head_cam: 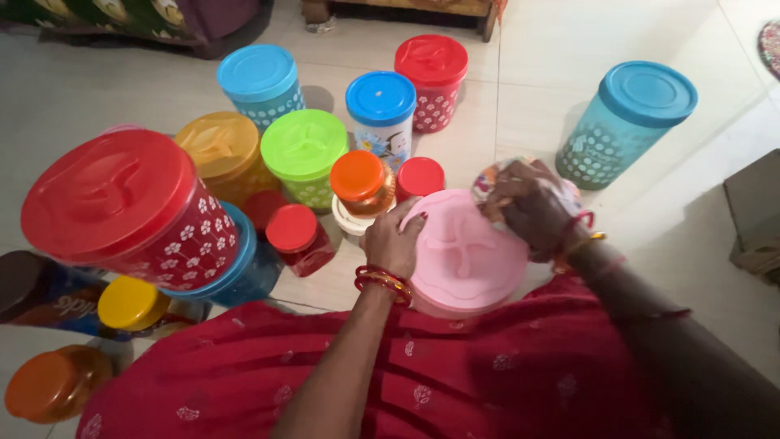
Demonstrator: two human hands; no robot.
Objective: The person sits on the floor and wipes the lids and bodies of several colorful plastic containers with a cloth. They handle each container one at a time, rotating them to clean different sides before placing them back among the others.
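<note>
A container with a pink lid [465, 258] rests against my lap in red cloth. My left hand [392, 241] grips the lid's left edge, fingers curled over the rim. My right hand [530, 208] presses a crumpled patterned cloth [487, 180] onto the lid's upper right part. Both wrists wear red bangles.
Many lidded plastic containers stand on the tiled floor: a big red one [130, 210] stacked on a blue one at left, yellow [221, 150], green [305, 154], two blue [260, 81], red [432, 69], a teal one [626, 122] at right, small orange [361, 183] and red jars [299, 237].
</note>
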